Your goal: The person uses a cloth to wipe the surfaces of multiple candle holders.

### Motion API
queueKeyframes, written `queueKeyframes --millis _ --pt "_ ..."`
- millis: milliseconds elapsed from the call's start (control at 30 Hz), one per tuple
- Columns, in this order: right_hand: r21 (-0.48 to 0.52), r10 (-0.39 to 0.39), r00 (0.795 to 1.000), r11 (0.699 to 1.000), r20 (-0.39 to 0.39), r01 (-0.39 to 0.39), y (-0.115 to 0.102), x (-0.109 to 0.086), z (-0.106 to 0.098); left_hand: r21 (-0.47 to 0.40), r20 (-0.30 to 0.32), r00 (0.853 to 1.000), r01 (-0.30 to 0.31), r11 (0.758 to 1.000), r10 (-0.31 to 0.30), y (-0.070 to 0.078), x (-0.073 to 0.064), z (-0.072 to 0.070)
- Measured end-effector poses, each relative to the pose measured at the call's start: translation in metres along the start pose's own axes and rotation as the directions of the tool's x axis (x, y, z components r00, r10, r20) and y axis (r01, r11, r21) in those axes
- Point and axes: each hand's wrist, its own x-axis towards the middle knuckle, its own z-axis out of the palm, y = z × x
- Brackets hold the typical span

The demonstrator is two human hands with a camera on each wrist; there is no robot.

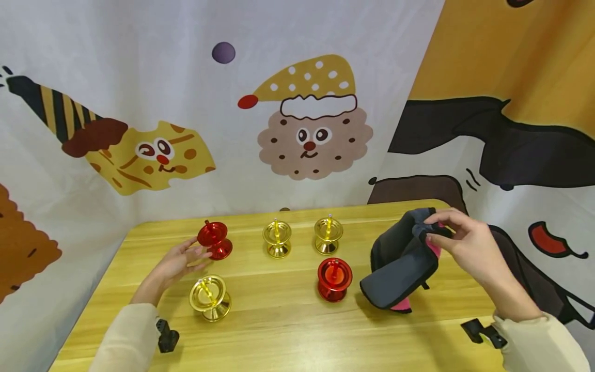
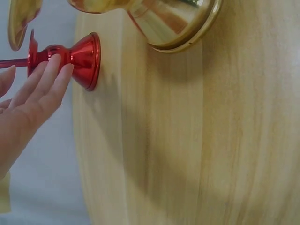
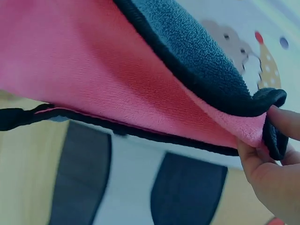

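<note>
My left hand [image 1: 182,259] is beside a red metal candle holder [image 1: 220,249] at the table's far left. Its fingers are fairly straight, with fingertips [image 2: 55,61] right at the stem in the left wrist view. The red candle holder stands upright on its flared base. Closer to me, by the left wrist, stands a gold candle holder [image 1: 217,309]. At the right, my right hand [image 1: 469,247] pinches a corner of a cloth [image 1: 404,279], grey on one side and pink on the other with black edging. The cloth hangs folded over the table; its pink side [image 3: 108,79] fills much of the right wrist view.
Two gold candle holders [image 1: 278,248] [image 1: 327,244] stand near the table's back edge. Between them and the cloth is another red candle holder [image 1: 332,289]. The wooden table [image 1: 269,336] meets a printed curtain [image 1: 186,98] behind it.
</note>
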Motion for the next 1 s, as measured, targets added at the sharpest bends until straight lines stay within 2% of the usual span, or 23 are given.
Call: queueKeyframes --millis 167,300,400,500,567,700,833,1000 --pt "-0.073 0.087 0.996 0.994 0.011 -0.086 0.006 0.024 -0.024 0.048 -0.015 1.000 -0.005 0.999 0.005 0.002 -0.004 -0.001" --pt "-0.118 0.099 0.994 0.988 -0.044 -0.104 0.025 0.039 -0.024 0.086 -0.044 0.999 -0.007 0.996 0.011 0.004 -0.010 -0.001" --pt "-0.134 0.067 0.995 0.988 -0.079 -0.077 0.049 0.041 -0.008 0.116 -0.057 0.998 -0.011 0.993 0.018 0.005 -0.014 0.000" --pt "-0.145 0.042 0.996 0.988 -0.075 -0.053 0.078 0.036 0.016 0.136 -0.067 0.998 -0.007 0.991 0.016 0.005 -0.017 0.001" --pt "-0.154 0.042 0.998 0.987 -0.047 -0.049 0.098 0.029 0.034 0.145 -0.080 0.997 0.002 0.990 0.010 0.004 -0.020 0.002" --pt "-0.172 0.078 0.995 0.983 0.064 -0.067 0.126 0.014 0.063 0.175 -0.112 0.994 0.012 0.984 0.007 0.005 -0.025 0.004" --pt "-0.174 0.079 0.986 0.983 0.147 -0.053 0.139 0.003 0.083 0.204 -0.137 0.990 0.013 0.979 0.016 0.010 -0.031 0.009" --pt "-0.177 0.065 0.980 0.984 0.188 -0.031 0.135 0.002 0.094 0.239 -0.165 0.985 -0.017 0.971 0.058 0.021 -0.040 0.016"
